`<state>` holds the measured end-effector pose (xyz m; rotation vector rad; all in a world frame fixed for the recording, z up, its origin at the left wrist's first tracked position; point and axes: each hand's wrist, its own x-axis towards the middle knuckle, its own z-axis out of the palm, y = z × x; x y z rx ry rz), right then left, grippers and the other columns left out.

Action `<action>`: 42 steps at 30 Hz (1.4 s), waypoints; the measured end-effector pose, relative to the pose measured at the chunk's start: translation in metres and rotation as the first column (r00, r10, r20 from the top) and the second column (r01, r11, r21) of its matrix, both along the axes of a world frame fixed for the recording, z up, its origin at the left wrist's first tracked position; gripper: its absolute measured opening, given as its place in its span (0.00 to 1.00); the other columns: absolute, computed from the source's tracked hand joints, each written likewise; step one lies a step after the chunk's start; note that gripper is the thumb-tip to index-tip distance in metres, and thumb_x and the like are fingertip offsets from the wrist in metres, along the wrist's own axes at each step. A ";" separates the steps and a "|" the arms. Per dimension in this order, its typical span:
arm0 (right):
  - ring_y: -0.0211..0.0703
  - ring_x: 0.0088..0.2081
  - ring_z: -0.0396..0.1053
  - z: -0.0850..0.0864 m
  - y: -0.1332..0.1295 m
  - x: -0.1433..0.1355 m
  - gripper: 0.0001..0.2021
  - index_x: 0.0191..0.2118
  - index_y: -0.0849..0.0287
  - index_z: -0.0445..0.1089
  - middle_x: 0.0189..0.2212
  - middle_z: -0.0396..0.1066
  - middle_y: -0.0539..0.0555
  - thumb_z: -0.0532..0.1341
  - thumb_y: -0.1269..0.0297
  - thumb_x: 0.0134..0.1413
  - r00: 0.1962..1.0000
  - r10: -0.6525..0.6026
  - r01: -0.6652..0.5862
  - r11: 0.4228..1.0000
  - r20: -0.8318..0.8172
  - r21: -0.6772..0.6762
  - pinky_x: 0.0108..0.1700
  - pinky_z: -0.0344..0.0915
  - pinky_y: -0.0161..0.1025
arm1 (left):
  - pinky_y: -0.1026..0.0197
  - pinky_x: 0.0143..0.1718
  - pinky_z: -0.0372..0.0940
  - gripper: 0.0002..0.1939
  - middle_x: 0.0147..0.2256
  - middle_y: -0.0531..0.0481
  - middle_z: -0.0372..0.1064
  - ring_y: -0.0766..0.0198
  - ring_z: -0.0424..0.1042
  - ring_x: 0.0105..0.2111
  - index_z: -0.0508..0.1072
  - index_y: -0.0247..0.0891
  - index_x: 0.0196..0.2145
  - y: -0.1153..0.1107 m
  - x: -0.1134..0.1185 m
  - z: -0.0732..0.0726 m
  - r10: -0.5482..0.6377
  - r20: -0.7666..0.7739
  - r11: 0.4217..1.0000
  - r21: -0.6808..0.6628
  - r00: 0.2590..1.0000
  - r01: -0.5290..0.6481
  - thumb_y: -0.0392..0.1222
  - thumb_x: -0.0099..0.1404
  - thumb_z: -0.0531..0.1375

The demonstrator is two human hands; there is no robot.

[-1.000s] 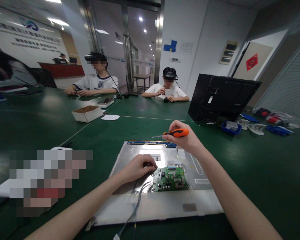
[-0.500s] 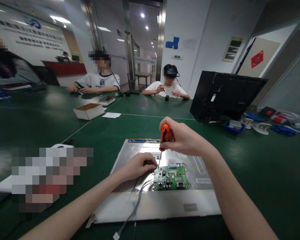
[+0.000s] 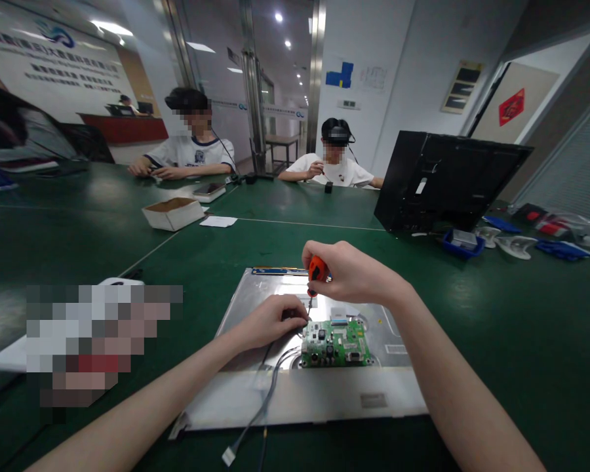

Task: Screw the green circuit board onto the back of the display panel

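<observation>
Your right grip is grasping an orange-and-black screwdriver, which is standing almost upright with its shaft pointing down. Take the green circuit board as the centre of the dial, twelve lying away from you: the screwdriver's lower end is meeting the board's corner at ten o'clock, though you cannot tell whether the tip is touching. Your left grip is resting between nine and ten o'clock, its curled fingertips sitting just beside that same corner; you cannot tell whether they are pinching anything.

The circuit board is lying flat on a metal panel, which is itself lying on the green worktop. Dark cables are running from the board's nine o'clock side across the panel's near edge, ending in a white connector between seven and eight. Farther off, a black casing is standing at one o'clock, a blue tray is sitting at two, and a white box is sitting at ten.
</observation>
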<state>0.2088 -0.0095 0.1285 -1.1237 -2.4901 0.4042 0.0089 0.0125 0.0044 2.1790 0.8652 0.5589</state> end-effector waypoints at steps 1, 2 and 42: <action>0.35 0.29 0.61 0.000 0.000 -0.001 0.10 0.38 0.57 0.63 0.28 0.66 0.47 0.62 0.71 0.49 1.000 0.004 -0.004 1.000 0.007 -0.004 0.31 0.54 0.33 | 0.61 0.37 0.64 0.04 0.32 0.51 0.73 0.61 0.71 0.33 0.76 0.37 0.33 0.000 0.000 0.000 0.001 -0.006 1.000 -0.001 1.000 -0.001 0.37 0.63 0.60; 0.35 0.28 0.61 -0.001 0.000 -0.001 0.10 0.38 0.57 0.63 0.28 0.66 0.47 0.62 0.72 0.49 1.000 0.010 -0.010 1.000 0.011 -0.008 0.31 0.55 0.33 | 0.61 0.37 0.64 0.05 0.32 0.51 0.73 0.61 0.71 0.33 0.76 0.37 0.33 0.000 0.000 0.000 0.001 -0.010 1.000 -0.004 1.000 -0.001 0.37 0.63 0.60; 0.38 0.27 0.63 0.002 -0.012 -0.013 0.12 0.34 0.56 0.68 0.27 0.69 0.50 0.65 0.54 0.55 0.951 -0.194 0.152 0.971 0.241 0.183 0.26 0.47 0.36 | 0.61 0.36 0.64 0.03 0.31 0.51 0.73 0.61 0.71 0.32 0.74 0.36 0.31 0.001 0.001 0.004 -0.025 -0.019 0.999 -0.035 1.000 0.024 0.34 0.61 0.60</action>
